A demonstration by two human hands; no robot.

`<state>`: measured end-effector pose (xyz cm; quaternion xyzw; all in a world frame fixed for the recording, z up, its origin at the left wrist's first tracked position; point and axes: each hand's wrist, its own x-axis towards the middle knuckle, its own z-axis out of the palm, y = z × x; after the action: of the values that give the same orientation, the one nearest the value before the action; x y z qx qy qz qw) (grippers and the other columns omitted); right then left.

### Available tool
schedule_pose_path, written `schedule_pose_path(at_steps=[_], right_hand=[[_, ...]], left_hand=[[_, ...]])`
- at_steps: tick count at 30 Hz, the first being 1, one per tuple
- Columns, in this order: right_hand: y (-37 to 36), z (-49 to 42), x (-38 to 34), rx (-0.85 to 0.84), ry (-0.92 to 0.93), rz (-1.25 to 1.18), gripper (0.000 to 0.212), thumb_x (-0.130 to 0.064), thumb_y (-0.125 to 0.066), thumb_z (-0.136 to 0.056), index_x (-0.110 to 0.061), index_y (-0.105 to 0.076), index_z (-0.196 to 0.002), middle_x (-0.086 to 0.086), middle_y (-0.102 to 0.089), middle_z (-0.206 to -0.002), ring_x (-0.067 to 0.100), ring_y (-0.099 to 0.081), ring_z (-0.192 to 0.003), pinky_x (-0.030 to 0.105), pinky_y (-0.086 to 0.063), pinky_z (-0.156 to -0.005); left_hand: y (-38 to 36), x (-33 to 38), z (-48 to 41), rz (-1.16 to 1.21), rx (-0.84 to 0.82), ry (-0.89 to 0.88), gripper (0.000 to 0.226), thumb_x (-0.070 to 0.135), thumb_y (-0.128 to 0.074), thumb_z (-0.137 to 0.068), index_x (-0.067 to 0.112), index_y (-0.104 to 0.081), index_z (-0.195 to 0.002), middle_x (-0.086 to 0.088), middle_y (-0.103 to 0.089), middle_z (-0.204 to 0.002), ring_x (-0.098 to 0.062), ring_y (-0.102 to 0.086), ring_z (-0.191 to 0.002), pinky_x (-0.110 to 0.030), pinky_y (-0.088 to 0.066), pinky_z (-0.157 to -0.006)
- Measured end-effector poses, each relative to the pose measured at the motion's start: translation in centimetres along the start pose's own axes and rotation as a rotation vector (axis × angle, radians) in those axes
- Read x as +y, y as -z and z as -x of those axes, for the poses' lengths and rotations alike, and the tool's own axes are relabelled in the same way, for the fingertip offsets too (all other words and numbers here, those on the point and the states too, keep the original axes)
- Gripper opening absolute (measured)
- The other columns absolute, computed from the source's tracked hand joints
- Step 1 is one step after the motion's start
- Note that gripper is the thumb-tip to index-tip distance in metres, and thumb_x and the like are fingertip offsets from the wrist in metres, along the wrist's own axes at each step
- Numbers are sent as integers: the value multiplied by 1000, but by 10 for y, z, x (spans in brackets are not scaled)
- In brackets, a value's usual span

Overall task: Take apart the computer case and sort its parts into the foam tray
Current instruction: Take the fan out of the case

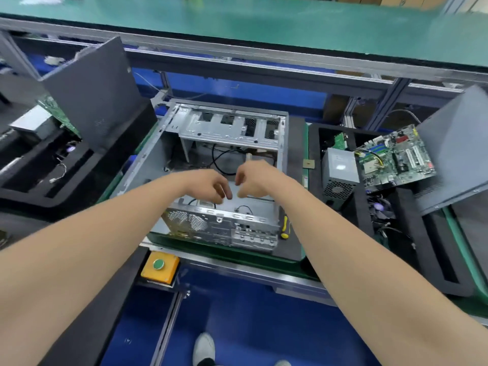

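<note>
Black foam is seen at the left edge of the bench, where a neighbouring tray carries a grey side panel stood on edge. At mid-bench the computer case is laid open face up. Its long axis runs from near edge to far edge, with the rear fan grille turned toward the person and the drive cage at the far end.

The left hand and right hand are held over the case floor, equally near, with fingers curled and tips almost meeting. Whether anything is pinched cannot be told. Black cables lie just beyond the fingers.

A screwdriver lies beside the case's right wall. Toward the right edge, the foam tray holds a power supply and a motherboard.
</note>
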<state>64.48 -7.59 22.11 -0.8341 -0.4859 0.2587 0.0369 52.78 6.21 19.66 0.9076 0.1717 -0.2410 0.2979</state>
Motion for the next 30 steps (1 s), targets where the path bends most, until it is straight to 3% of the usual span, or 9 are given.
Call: schedule_pose_path(at_steps=[3,6,11,14,17,19,22,27,30], right_hand=[[-5,-19,-10,-285,-70,193,53,-37,-83,-90,-16,-64,-134,1,-65,-127,28,-65,-113,42,-59,-93],[-19,-32,-8,-502,-80,163,33,-27,-72,-98,-23,-64,-130,0,-61,-113,25,-68,-100,38,-63,-83],[-37,-38,6,-556,-155,38,26,-16,-62,-101,-14,-69,-127,0,-67,-105,23,-70,-92,38,-64,-85],[-37,-34,8,-591,-216,-71,36,-25,-65,-102,-4,-68,-131,5,-70,-115,30,-72,-98,42,-66,-81],[-32,-33,5,-662,-273,-376,41,-24,-73,-97,4,-70,-127,9,-71,-101,25,-68,-81,34,-61,-64],[-30,-31,6,-695,-237,-465,38,-19,-76,-95,2,-70,-127,14,-71,-110,27,-67,-95,39,-63,-76],[-30,-29,6,-609,-205,-504,35,-25,-80,-94,-4,-70,-120,11,-66,-116,24,-60,-105,39,-59,-79],[-25,-27,9,-233,-193,-698,18,-25,-73,-100,-9,-71,-107,6,-76,-103,29,-73,-93,46,-58,-84],[-21,-23,7,47,-111,-499,25,-42,-62,-105,-19,-72,-98,-11,-71,-75,17,-58,-68,32,-44,-65]], left_hand=[[-7,-15,-11,-92,-172,-93,28,19,-69,-93,29,-69,-119,13,-68,-116,4,-63,-94,-11,-45,-75],[-13,-22,-29,-188,-270,-132,32,20,-67,-93,24,-69,-125,7,-71,-118,-12,-65,-100,-21,-49,-81],[-14,-26,-47,-138,-459,-182,16,25,-58,-101,21,-69,-111,-3,-71,-109,-17,-61,-92,-39,-52,-92],[-6,-34,-50,77,-635,-224,9,9,-61,-94,11,-65,-102,-9,-63,-93,-24,-56,-85,-36,-49,-80],[2,-43,-52,-24,-717,-335,13,6,-64,-92,8,-63,-104,-7,-60,-93,-21,-52,-86,-36,-42,-82],[0,-45,-53,-156,-637,-381,14,10,-66,-92,15,-67,-105,10,-66,-88,-8,-58,-79,-28,-45,-80],[1,-51,-54,10,-510,-407,12,20,-67,-96,32,-67,-97,24,-66,-91,2,-60,-83,-26,-43,-82],[17,-68,-56,461,-397,-347,11,26,-62,-99,15,-62,-102,2,-66,-102,-11,-61,-94,-44,-44,-97],[29,-75,-56,714,-417,-260,29,40,-55,-103,13,-59,-113,-11,-65,-131,-29,-64,-121,-52,-40,-109]])
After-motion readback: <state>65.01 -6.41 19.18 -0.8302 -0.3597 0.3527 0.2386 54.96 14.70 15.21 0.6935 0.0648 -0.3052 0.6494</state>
